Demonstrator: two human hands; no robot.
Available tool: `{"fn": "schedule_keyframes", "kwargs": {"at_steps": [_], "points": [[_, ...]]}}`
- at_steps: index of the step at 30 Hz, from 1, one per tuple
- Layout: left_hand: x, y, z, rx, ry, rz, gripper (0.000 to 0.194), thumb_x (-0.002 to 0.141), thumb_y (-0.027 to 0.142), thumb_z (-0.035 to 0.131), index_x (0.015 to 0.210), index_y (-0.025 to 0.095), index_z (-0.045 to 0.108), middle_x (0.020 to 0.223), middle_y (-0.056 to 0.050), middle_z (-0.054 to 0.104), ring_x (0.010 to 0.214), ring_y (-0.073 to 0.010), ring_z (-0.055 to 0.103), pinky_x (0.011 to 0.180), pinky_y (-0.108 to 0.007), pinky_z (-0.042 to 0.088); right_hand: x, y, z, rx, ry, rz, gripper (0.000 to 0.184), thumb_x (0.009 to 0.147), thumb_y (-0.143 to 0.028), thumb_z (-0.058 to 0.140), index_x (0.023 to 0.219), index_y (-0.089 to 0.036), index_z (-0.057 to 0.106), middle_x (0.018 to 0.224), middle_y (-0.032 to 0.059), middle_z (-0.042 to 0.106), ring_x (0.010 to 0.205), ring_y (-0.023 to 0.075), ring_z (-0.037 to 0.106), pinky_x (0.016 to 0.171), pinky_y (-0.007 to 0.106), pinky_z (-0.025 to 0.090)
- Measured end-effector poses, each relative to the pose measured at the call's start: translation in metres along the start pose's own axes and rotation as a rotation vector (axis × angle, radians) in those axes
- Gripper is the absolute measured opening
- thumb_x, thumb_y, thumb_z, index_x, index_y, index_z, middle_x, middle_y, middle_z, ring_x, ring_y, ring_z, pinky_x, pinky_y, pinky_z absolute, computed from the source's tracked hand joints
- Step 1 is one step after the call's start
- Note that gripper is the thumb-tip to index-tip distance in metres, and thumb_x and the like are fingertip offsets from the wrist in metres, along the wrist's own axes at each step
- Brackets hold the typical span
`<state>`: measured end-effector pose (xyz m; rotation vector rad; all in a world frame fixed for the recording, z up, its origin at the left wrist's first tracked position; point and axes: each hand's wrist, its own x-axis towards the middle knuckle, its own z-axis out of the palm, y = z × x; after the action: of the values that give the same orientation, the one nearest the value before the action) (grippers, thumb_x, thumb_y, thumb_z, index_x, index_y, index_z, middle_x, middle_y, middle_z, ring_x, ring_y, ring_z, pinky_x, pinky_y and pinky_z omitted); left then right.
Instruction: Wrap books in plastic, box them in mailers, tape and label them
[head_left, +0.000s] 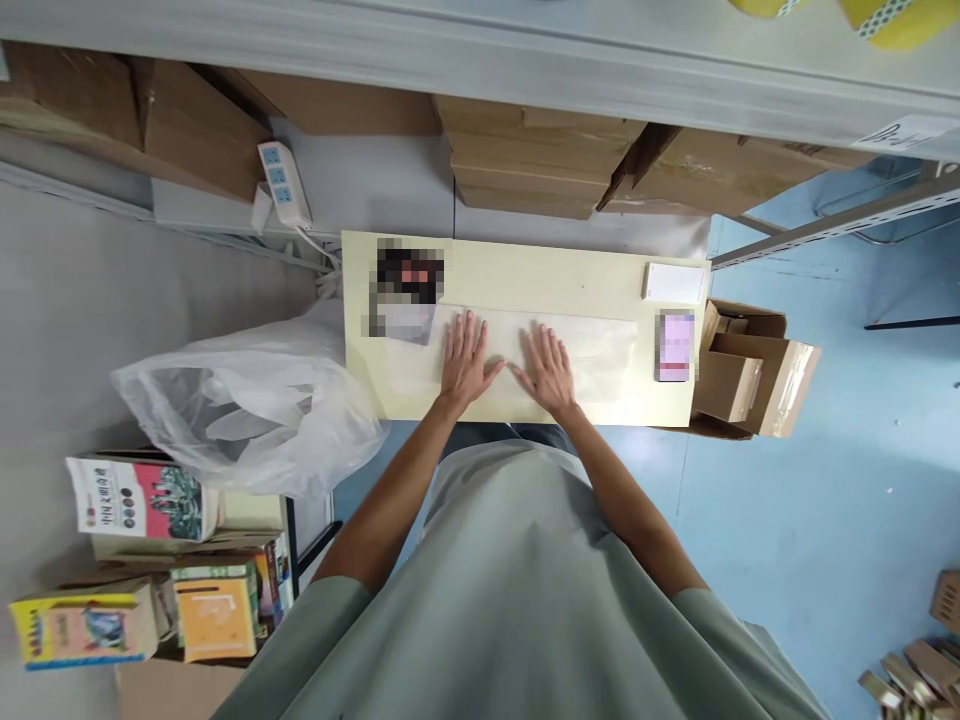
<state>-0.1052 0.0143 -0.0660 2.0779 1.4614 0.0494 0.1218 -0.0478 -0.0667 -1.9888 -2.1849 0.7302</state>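
Note:
Both of my hands lie palm down on a thin, whitish translucent sheet (604, 355), which looks like plastic film spread across a pale yellow table (540, 270). My left hand (466, 365) is flat with its fingers stretched out. Beside it, my right hand (551, 370) rests in the same way, fingers spread; the two thumbs point toward each other and nearly meet. Left of my hands, a dark picture-like item (409, 272) is blurred out, and its lower part overlaps the sheet's left end. Neither hand grips anything.
On the table's right stand a white flat box (674, 283) and a phone (676, 345) with a lit screen. A plastic bag (262, 400) hangs at the left, above books (214, 610). A cardboard box (750, 375) sits at the right. A power strip (283, 185) lies behind, under a shelf (480, 60).

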Motion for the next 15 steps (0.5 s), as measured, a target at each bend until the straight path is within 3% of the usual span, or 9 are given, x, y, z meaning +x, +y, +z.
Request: {"fn": "schedule_keyframes", "kwargs": {"at_steps": [3,5,10,15], "points": [[0.005,0.0,0.006,0.008,-0.013,-0.013,0.093,0.11,0.066,0.045,0.181,0.009,0.027,0.19,-0.02,0.005,0.179,-0.0354,-0.006,0.144,-0.063,0.001,0.013,-0.01,0.007,0.003,-0.037,-0.011,0.072,0.119,-0.056,0.034,0.181,-0.019,0.034,0.191,0.0117,0.018,0.179,0.0323,0.016,0.145,0.057,0.016],[0.004,-0.006,0.006,0.012,-0.028,-0.003,0.092,0.11,0.066,0.044,0.181,0.01,0.027,0.191,-0.019,0.007,0.179,-0.0338,-0.004,0.144,-0.061,0.0,0.007,0.008,0.003,0.003,-0.029,0.008,0.071,0.119,-0.057,0.035,0.181,-0.021,0.036,0.191,0.01,0.017,0.179,0.0326,0.016,0.145,0.058,0.016],[0.002,-0.017,0.0,0.007,-0.047,-0.002,0.095,0.109,0.067,0.044,0.182,0.009,0.024,0.191,-0.018,0.009,0.179,-0.0328,-0.004,0.145,-0.058,-0.003,-0.031,0.072,-0.015,-0.039,0.066,0.167,0.079,0.116,-0.063,0.041,0.179,-0.016,0.037,0.19,0.0165,0.02,0.178,0.0362,0.017,0.143,0.062,0.019],[0.004,-0.015,0.001,0.005,-0.036,-0.001,0.1,0.109,0.069,0.042,0.182,0.005,0.016,0.19,-0.022,0.008,0.179,-0.0331,-0.002,0.145,-0.059,-0.001,-0.038,0.085,-0.014,-0.048,0.079,0.185,0.08,0.115,-0.061,0.043,0.179,-0.015,0.037,0.19,0.018,0.022,0.178,0.0367,0.019,0.142,0.062,0.02]]}}
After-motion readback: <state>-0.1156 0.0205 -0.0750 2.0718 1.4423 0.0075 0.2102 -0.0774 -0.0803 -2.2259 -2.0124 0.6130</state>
